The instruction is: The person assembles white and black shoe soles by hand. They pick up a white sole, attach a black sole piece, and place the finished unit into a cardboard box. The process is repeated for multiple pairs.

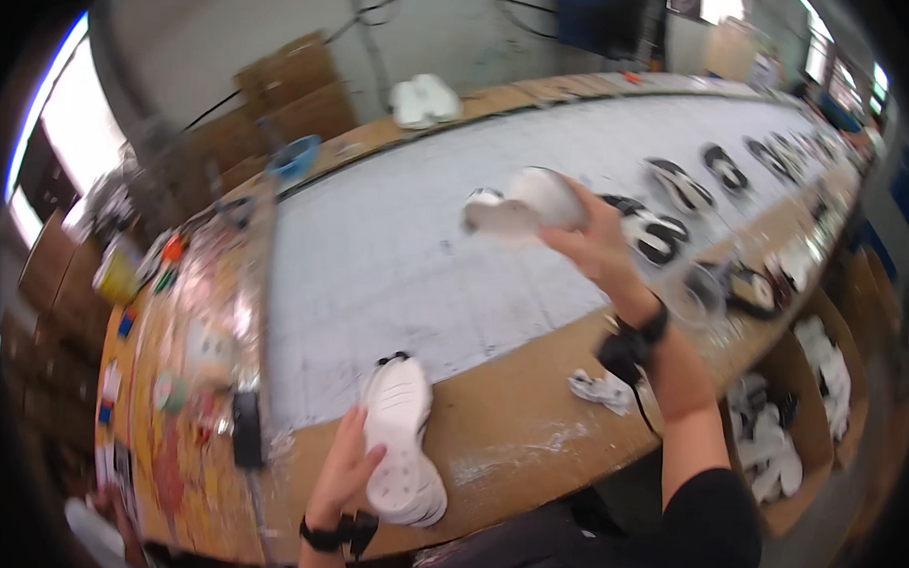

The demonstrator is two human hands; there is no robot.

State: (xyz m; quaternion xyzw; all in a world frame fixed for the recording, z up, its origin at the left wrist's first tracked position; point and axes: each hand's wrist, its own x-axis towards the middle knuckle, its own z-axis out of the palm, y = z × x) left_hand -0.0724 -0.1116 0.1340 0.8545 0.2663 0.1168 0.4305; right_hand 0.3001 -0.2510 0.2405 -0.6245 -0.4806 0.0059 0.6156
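My left hand [343, 468] rests on the side of a white shoe [401, 439] lying sole up at the near edge of the wooden workbench [515, 416]. My right hand [598, 239] is raised over the grey belt [396, 252] and grips another white shoe [525, 202], which looks blurred from motion. A black strap and watch sit on my right wrist, and a black band circles my left wrist.
Black-and-white shoes [656, 236] line the belt's right side into the distance. A cardboard box [805, 416] of white shoes stands lower right. Clutter and a black tool [244, 427] cover the left bench. A blue bowl [295, 158] and white shoes [424, 100] sit far back.
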